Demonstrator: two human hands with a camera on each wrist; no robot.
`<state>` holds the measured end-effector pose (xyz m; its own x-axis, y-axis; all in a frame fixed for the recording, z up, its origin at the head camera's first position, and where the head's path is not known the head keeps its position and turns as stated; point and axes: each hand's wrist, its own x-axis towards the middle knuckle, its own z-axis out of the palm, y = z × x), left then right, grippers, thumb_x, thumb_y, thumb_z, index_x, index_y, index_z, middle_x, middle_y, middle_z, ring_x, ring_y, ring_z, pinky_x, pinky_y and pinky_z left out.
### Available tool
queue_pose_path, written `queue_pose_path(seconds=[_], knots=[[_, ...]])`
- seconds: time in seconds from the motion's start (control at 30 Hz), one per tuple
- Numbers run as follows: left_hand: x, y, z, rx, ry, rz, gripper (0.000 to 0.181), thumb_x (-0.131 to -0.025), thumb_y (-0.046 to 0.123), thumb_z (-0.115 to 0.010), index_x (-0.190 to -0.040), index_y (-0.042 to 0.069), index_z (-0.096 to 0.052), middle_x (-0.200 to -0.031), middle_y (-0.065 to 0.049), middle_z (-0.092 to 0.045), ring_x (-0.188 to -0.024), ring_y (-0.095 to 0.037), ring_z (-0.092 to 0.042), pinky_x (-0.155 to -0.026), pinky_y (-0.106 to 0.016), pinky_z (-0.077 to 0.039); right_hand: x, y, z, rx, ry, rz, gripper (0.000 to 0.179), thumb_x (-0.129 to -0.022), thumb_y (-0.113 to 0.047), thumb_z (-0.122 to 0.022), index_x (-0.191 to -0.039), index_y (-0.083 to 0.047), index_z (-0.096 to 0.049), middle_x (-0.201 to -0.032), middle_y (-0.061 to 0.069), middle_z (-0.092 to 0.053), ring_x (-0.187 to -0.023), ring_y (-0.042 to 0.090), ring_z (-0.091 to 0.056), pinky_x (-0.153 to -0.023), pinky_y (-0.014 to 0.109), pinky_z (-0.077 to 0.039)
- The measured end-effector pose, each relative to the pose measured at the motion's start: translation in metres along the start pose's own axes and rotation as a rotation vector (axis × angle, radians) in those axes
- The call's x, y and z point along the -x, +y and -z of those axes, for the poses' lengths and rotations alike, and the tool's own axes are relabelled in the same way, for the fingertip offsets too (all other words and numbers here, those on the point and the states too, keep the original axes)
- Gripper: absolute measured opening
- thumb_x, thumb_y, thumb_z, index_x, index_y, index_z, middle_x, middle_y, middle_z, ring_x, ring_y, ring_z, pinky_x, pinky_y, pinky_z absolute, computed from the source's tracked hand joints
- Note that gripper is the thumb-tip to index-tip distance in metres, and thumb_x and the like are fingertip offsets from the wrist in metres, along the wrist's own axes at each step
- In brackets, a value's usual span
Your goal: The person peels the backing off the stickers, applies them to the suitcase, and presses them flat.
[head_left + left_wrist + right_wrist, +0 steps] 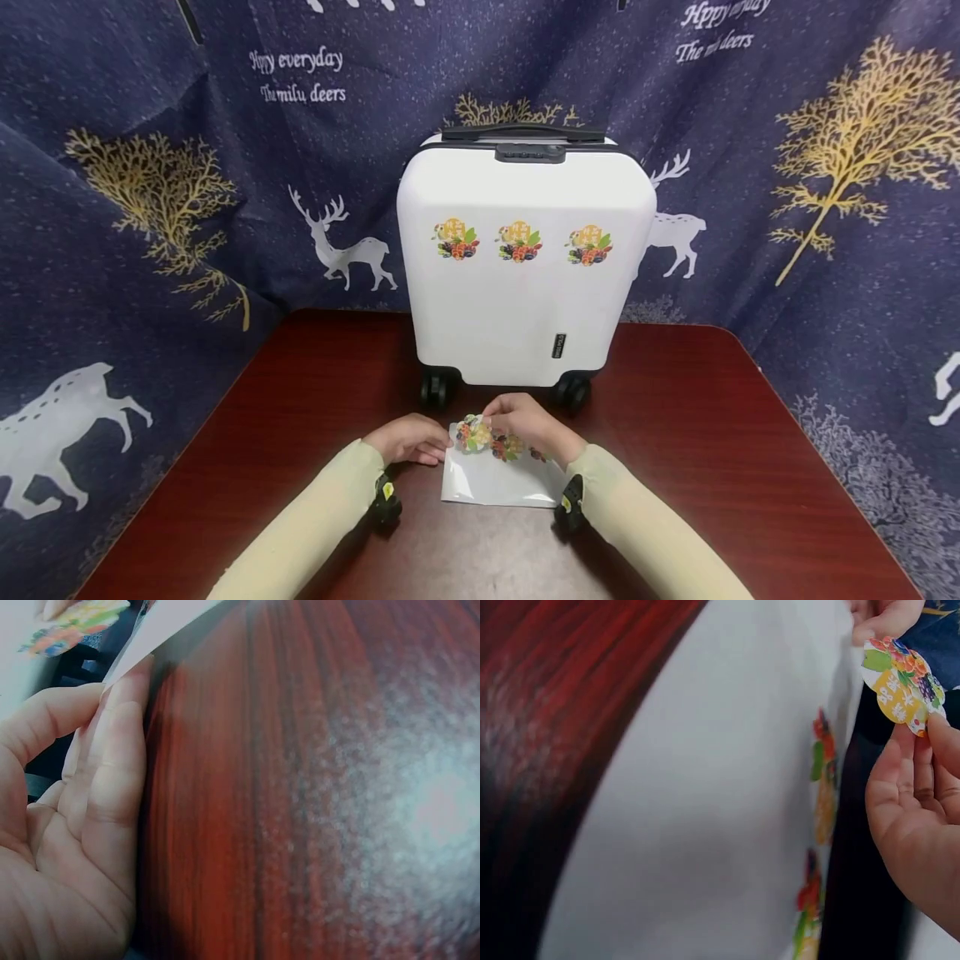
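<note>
Two hands meet at a white sticker sheet on the worktop. Right hand pinches a fruit sticker lifted off the sheet's far edge; left hand, fingers straight, presses the sheet's left edge. Directly beyond stands a white suitcase.

I see a dark red, wood-grained table with rounded corners filling the lower half of the head frame. At its far middle stands a glossy white hard-shell suitcase, upright on black wheels. Just in front of it, at the lower centre of the frame, a shiny white rectangular sticker sheet lies flat on the wood.
</note>
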<state>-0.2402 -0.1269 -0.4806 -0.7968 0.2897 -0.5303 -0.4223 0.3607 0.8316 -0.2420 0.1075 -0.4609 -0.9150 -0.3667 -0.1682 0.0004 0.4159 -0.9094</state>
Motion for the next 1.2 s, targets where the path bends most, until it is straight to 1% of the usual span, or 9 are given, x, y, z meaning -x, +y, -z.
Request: queue_pose_path(seconds=[0.17, 0.3, 0.43, 0.6, 0.7, 0.77, 0.83, 1.03, 1.2], knots=[[0.0, 0.0, 0.001, 0.011, -0.008, 0.003, 0.003, -0.087, 0.007, -0.068, -0.089, 0.004, -0.067, -0.085, -0.006, -0.07, -0.071, -0.01, -0.067, -0.066, -0.021, -0.059, 0.004, -0.013, 0.0, -0.054, 0.054, 0.027, 0.017, -0.097, -0.008, -0.064, -0.106, 0.005, -0.07, -0.1, 0.013, -0.073, -0.088, 0.013, -0.065, -0.087, 0.038, -0.06], [-0.001, -0.001, 0.001, 0.019, -0.001, 0.008, 0.004, -0.087, 0.006, -0.068, -0.09, 0.004, -0.066, -0.085, -0.005, -0.068, -0.07, -0.01, -0.066, -0.065, -0.02, -0.059, 0.006, -0.029, -0.001, -0.165, 0.155, 0.011, 0.016, -0.098, -0.008, -0.065, -0.106, 0.005, -0.07, -0.101, 0.01, -0.073, -0.094, 0.013, -0.068, -0.099, 0.045, -0.058], [-0.002, -0.001, 0.002, 0.017, -0.001, 0.002, 0.007, -0.088, 0.006, -0.068, -0.092, 0.003, -0.065, -0.084, -0.004, -0.067, -0.07, -0.01, -0.065, -0.065, -0.02, -0.059, 0.009, -0.047, 0.003, -0.268, 0.235, -0.002, 0.015, -0.099, -0.006, -0.063, -0.107, 0.005, -0.069, -0.099, 0.004, -0.071, -0.094, 0.013, -0.067, -0.107, 0.049, -0.054], [-0.002, -0.002, 0.003, 0.023, -0.013, -0.007, 0.004, -0.088, 0.005, -0.067, -0.09, 0.004, -0.065, -0.082, -0.003, -0.066, -0.068, -0.009, -0.064, -0.063, -0.019, -0.059, 0.013, -0.064, 0.01, -0.338, 0.257, 0.006, 0.011, -0.099, -0.005, -0.063, -0.103, 0.003, -0.069, -0.095, -0.003, -0.067, -0.089, 0.007, -0.064, -0.11, 0.049, -0.052], [-0.002, -0.002, 0.003, 0.028, -0.012, -0.007, 0.004, -0.088, 0.005, -0.067, -0.09, 0.004, -0.064, -0.082, -0.003, -0.066, -0.068, -0.009, -0.065, -0.063, -0.019, -0.058, 0.016, -0.071, 0.013, -0.335, 0.268, 0.016, 0.009, -0.098, -0.006, -0.064, -0.099, 0.0, -0.071, -0.094, -0.004, -0.067, -0.086, 0.007, -0.063, -0.101, 0.041, -0.056], [-0.002, -0.002, 0.003, 0.025, -0.009, -0.005, 0.004, -0.088, 0.005, -0.068, -0.091, 0.004, -0.065, -0.083, -0.004, -0.067, -0.069, -0.009, -0.065, -0.063, -0.02, -0.059, 0.018, -0.075, 0.015, -0.327, 0.272, 0.018, 0.008, -0.098, -0.007, -0.065, -0.098, -0.002, -0.071, -0.094, -0.005, -0.067, -0.086, 0.008, -0.062, -0.096, 0.035, -0.055], [-0.001, -0.001, 0.003, 0.019, -0.007, -0.004, 0.005, -0.088, 0.005, -0.068, -0.091, 0.003, -0.065, -0.084, -0.004, -0.067, -0.07, -0.01, -0.065, -0.064, -0.02, -0.059, 0.019, -0.078, 0.017, -0.328, 0.277, 0.024, 0.008, -0.098, -0.008, -0.065, -0.098, -0.003, -0.072, -0.095, -0.004, -0.067, -0.087, 0.01, -0.061, -0.094, 0.033, -0.054], [-0.002, -0.001, 0.002, 0.005, 0.001, 0.001, 0.007, -0.089, 0.006, -0.069, -0.094, 0.001, -0.066, -0.085, -0.005, -0.069, -0.071, -0.01, -0.066, -0.064, -0.021, -0.059, 0.021, -0.086, 0.02, -0.351, 0.27, 0.038, 0.01, -0.099, -0.009, -0.065, -0.102, -0.002, -0.071, -0.099, -0.002, -0.067, -0.098, 0.015, -0.064, -0.112, 0.047, -0.049], [-0.001, -0.001, 0.002, 0.004, 0.0, -0.002, 0.009, -0.089, 0.006, -0.069, -0.096, 0.001, -0.066, -0.086, -0.005, -0.07, -0.071, -0.01, -0.067, -0.064, -0.021, -0.059, 0.022, -0.092, 0.019, -0.377, 0.279, 0.053, 0.014, -0.1, -0.009, -0.064, -0.106, 0.002, -0.07, -0.093, -0.004, -0.067, -0.097, 0.016, -0.068, -0.11, 0.045, -0.053]])
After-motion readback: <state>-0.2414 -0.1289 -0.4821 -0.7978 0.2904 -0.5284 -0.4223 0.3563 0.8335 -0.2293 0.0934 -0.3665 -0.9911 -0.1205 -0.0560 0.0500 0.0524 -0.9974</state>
